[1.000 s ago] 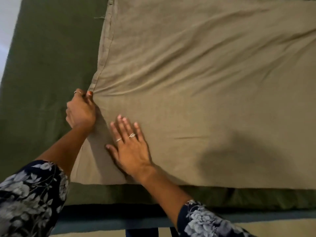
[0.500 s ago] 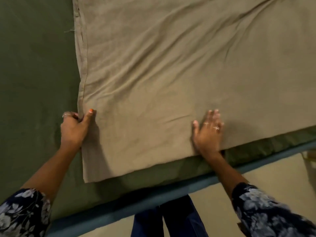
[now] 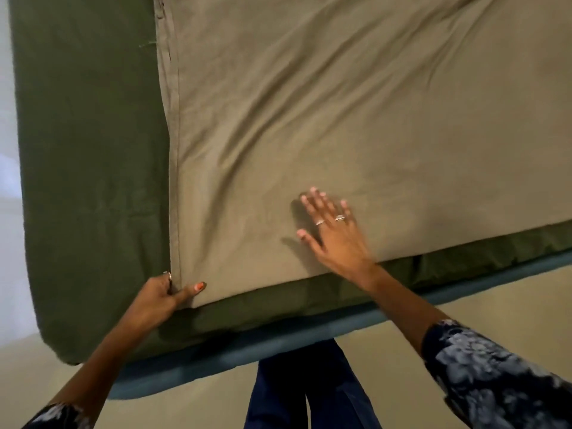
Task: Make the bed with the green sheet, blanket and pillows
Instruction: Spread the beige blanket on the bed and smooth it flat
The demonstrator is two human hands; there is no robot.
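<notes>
A dark green sheet [image 3: 89, 168] covers the mattress. On top of it lies an olive-tan blanket [image 3: 356, 113], spread flat with diagonal creases, its hemmed left edge running down the bed. My left hand [image 3: 164, 294] pinches the blanket's near left corner, thumb on top and fingers curled under the hem. My right hand [image 3: 332, 233] lies flat on the blanket near its front edge, fingers spread. No pillows are in view.
The bed's blue base [image 3: 247, 345] runs along the near side. A beige floor [image 3: 464, 305] lies in front of it, where my legs in dark blue trousers [image 3: 309, 391] stand. A pale wall [image 3: 7, 150] borders the bed's left end.
My left hand slid down the blanket's left hem to the near corner. My right hand swept rightwards across the blanket, then a little further up onto it.
</notes>
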